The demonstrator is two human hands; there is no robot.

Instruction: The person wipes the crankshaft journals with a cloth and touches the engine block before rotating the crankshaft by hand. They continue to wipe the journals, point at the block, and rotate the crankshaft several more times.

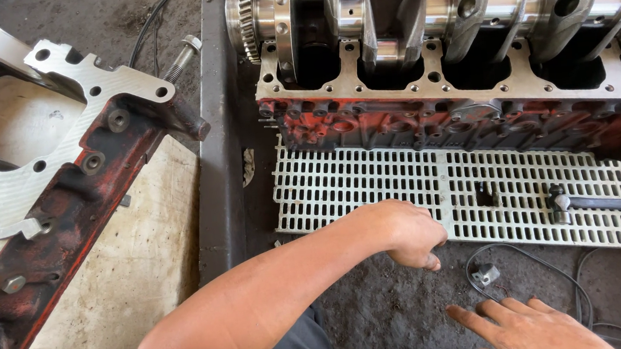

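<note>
Left hand (407,232) curled (empty) at white grate (372,184) edge, right hand (537,323) flat, open on floor

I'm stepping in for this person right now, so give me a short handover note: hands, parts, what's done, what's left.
Left hand: loosely curled, resting at the near edge of the white slotted grating; whether it holds anything cannot be seen.
Right hand: empty, flat on the dirty floor beside a small metal fitting on a black cable.
Engine block lies upturned with the crankshaft seated. A ratchet wrench lies on the grating. A separate red casting sits to the left.
Done: crankshaft in place. Left: no caps over the journals yet.
</note>
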